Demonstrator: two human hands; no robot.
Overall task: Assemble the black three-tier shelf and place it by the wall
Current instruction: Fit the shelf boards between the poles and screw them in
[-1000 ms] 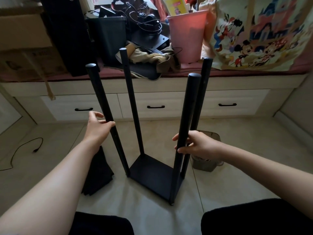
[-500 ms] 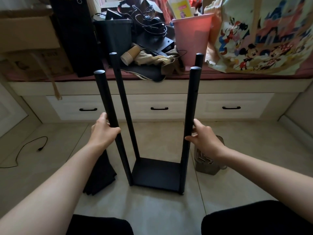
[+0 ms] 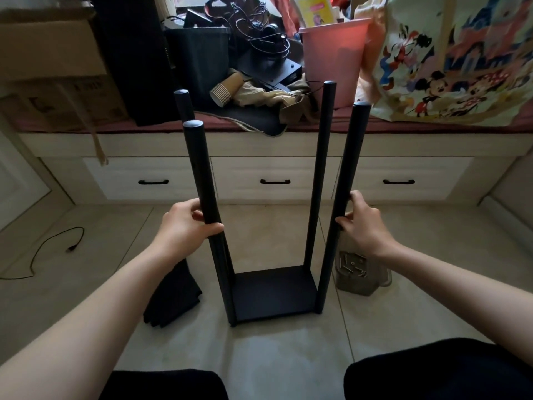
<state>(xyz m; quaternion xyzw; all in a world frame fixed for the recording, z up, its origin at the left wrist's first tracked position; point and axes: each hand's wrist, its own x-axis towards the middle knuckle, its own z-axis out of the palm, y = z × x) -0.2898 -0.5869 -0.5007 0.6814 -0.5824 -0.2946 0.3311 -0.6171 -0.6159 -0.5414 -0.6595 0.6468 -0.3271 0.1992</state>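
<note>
Head view: shelf base [image 3: 271, 295] now sits squarer; left hand [image 3: 184, 226] and right hand [image 3: 360, 223] curl fingers around two of four posts.

A partly built black shelf frame [image 3: 274, 295] stands upright on the tiled floor [image 3: 274, 359] in front of a drawer bench [image 3: 274, 180]: one flat rectangular bottom panel with four round black poles rising from its corners, their capped tops level with the bench top.
</note>
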